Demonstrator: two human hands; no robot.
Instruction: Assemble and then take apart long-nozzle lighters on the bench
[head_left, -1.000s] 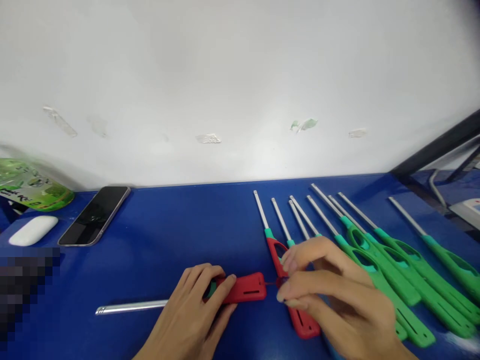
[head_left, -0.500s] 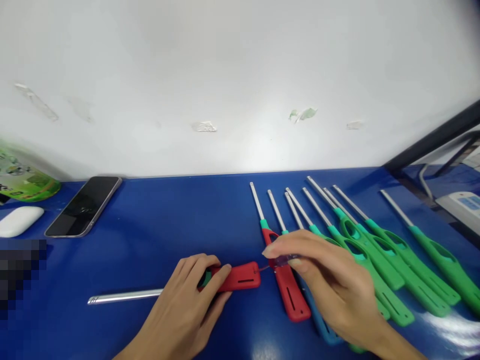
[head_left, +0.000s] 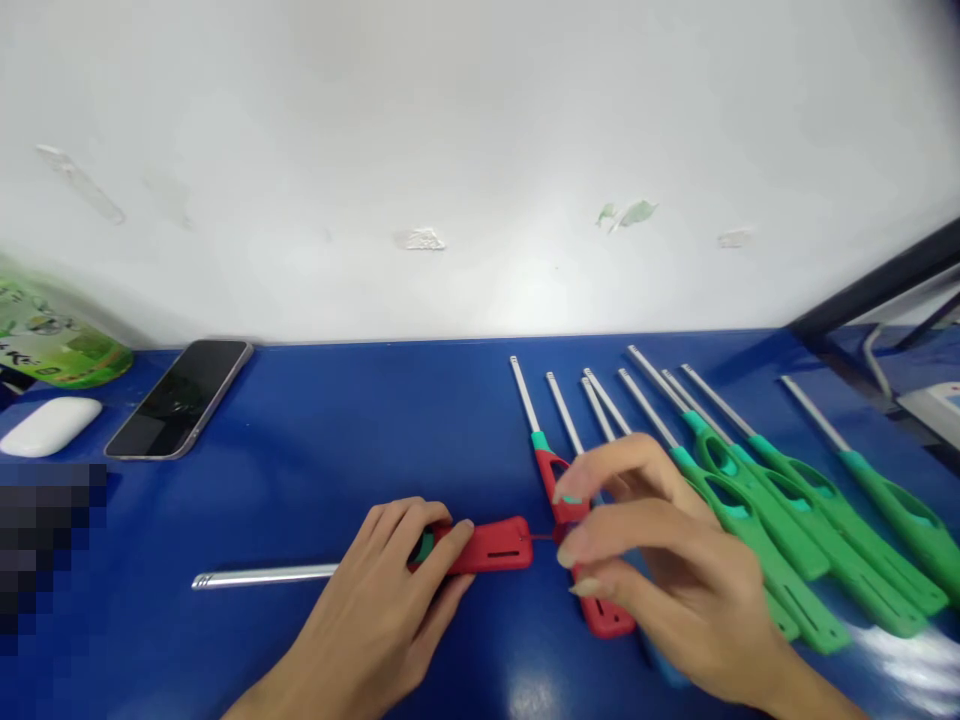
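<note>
My left hand [head_left: 386,595] is closed over a red long-necked lighter [head_left: 491,546], pressing it to the blue table with its metal tube pointing left. My right hand [head_left: 660,570] pinches a small thin-shafted tool [head_left: 561,533], which looks like a screwdriver with a purplish see-through handle. The tool's shaft reaches the butt end of the held lighter. Whether the tip sits inside the end hole I cannot tell. Under my right hand lies a second red lighter [head_left: 607,617], along with a blue lighter [head_left: 660,660], both partly hidden.
Several green lighters [head_left: 810,530] lie side by side to the right, tubes toward the white wall [head_left: 480,150]. At the left are a phone [head_left: 180,400], a white earbud case [head_left: 51,426], a green container [head_left: 67,345] and a blurred-out dark object [head_left: 45,540].
The fingers of my right hand have shifted around the tool, with the upper fingers more raised and spread. My left hand still holds the red lighter. The whole view has shifted slightly.
</note>
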